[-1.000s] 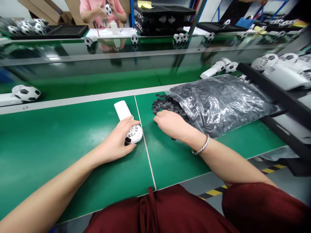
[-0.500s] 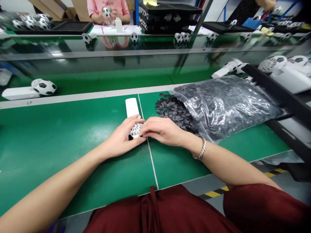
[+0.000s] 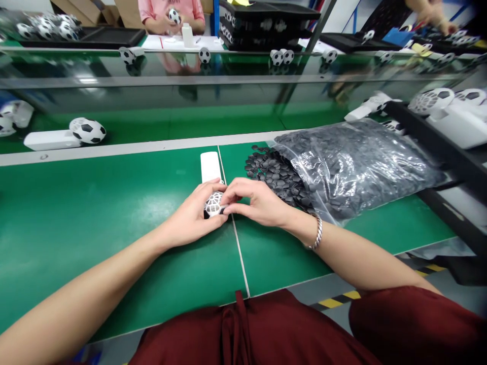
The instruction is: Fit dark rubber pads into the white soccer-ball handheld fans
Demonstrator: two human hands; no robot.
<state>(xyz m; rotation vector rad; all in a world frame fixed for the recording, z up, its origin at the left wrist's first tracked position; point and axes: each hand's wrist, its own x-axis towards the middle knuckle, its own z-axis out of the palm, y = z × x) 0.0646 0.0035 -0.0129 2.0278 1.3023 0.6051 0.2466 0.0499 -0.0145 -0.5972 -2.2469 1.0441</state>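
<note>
My left hand (image 3: 192, 215) cups a white lattice ball shell (image 3: 213, 205) with black patches on its lower part. My right hand (image 3: 254, 202) sits just right of the shell, fingertips against it. Whether those fingers pinch a black patch is hidden. A white rectangular handle (image 3: 210, 167) lies on the green mat (image 3: 114, 203) just above my left hand, apart from the shell. A spill of black hexagonal patches (image 3: 274, 175) lies beyond my right hand, next to a clear plastic bag (image 3: 357, 167) full of them.
A belt with a white handle (image 3: 51, 140) and soccer ball (image 3: 87, 131) runs behind my mat, with a glass panel (image 3: 76, 68) beyond. A black rack (image 3: 433, 126) holds white assembled balls at right. A co-worker in pink (image 3: 169, 12) holds a small ball.
My right hand has moved left from the patch pile to the shell, and both hands now enclose it. The ball and handle on the rear belt have shifted right.
</note>
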